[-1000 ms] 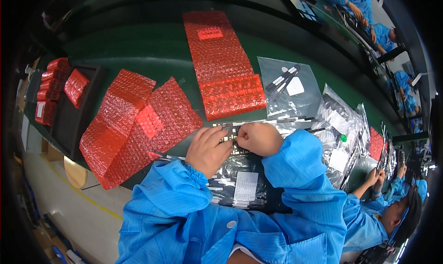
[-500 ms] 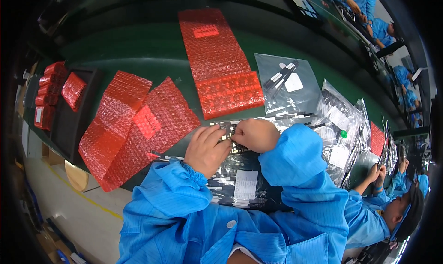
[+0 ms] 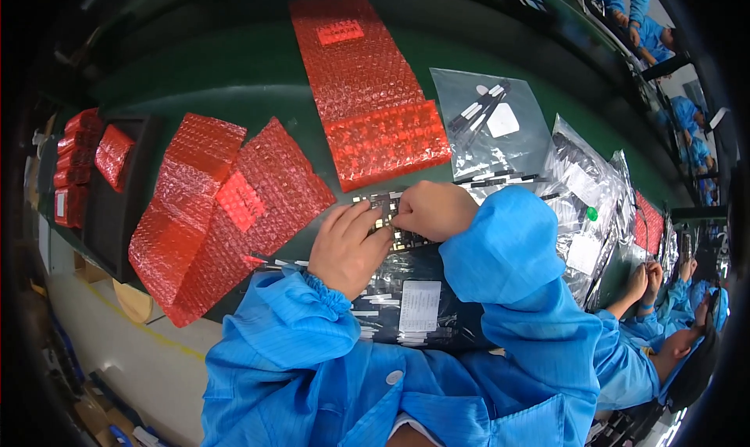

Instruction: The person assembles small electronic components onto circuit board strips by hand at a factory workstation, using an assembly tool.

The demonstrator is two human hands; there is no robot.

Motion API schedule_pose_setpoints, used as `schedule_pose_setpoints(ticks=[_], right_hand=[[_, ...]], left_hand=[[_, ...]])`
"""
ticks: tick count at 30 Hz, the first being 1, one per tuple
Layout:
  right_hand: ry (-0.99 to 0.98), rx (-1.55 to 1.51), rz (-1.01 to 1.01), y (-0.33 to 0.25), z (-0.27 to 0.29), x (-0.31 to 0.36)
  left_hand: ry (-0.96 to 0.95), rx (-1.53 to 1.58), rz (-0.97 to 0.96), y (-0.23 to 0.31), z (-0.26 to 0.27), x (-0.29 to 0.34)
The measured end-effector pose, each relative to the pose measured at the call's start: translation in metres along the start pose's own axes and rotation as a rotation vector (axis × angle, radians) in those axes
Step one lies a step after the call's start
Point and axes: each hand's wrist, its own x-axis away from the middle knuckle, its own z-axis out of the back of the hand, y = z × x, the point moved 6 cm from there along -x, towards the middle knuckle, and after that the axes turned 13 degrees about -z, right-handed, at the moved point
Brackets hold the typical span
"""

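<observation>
A dark circuit board panel [image 3: 408, 241] with rows of small pale and gold pads lies in front of me. Bent over its left side, my left hand [image 3: 348, 248] grips it with the fingertips on its face. My right hand [image 3: 439, 210] is closed in a pinch at the panel's middle; whatever sits between thumb and finger is hidden. Just below the panel lies a clear plastic bag [image 3: 383, 279] with a white label [image 3: 419, 306] and thin black-and-white strips. More such strips [image 3: 500, 180] rest beyond my right hand.
Red bubble-wrap pouches [image 3: 391, 144] [image 3: 269, 173] lie ahead and to the left. A black tray [image 3: 117, 205] holds a red wrapped packet [image 3: 114, 158], beside several more. Clear bags [image 3: 512, 134] [image 3: 578, 181] of strips are on the right, near a co-worker's hands [image 3: 647, 281].
The view has shifted slightly. Both hands stay at the panel, the right still pinched at its middle. The co-worker's hands at the right have moved a little.
</observation>
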Motion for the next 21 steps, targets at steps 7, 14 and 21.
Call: schedule_pose_setpoints(ticks=[7, 14, 21], right_hand=[[-0.031, 0.008, 0.031, -0.002, 0.003, -0.001], [0.03, 0.082, 0.025, -0.005, -0.003, -0.001], [0.02, 0.112, 0.088, -0.009, -0.003, -0.003]], left_hand=[[-0.018, -0.009, 0.014, -0.002, -0.002, -0.001], [0.005, 0.014, 0.022, -0.001, 0.0, -0.002], [-0.005, 0.025, 0.081, -0.005, 0.015, 0.0]])
